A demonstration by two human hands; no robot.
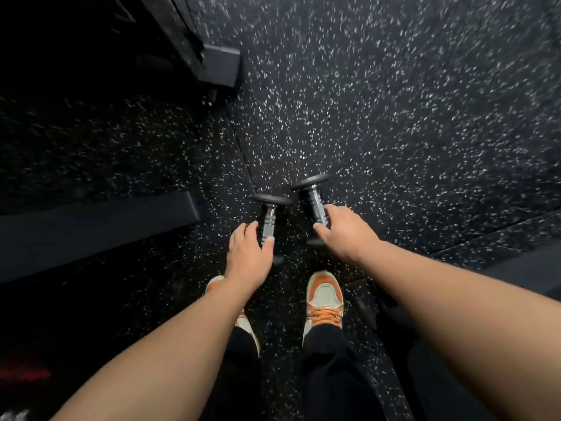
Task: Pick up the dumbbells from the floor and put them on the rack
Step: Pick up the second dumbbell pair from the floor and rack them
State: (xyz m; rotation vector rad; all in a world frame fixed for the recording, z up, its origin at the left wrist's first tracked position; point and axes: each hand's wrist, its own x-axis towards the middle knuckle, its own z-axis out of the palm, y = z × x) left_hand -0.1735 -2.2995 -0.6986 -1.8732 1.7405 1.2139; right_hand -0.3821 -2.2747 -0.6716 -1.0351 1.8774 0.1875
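Two small dumbbells with chrome handles and black end plates lie side by side on the speckled black floor, just ahead of my feet. My left hand [247, 253] hovers over the near end of the left dumbbell [268, 220], with the thumb and fingers spread to either side of its handle. My right hand [344, 232] is over the near end of the right dumbbell [314, 202], fingers curved but apart around the handle. Both near end plates are mostly hidden under my hands. Neither dumbbell is lifted.
A dark metal frame stands at the left, with a foot [220, 66] at the upper left and a long black bar [97, 226] along the floor. My orange and white shoes [324, 299] stand just behind the dumbbells. Open rubber floor [394, 101] stretches ahead and right.
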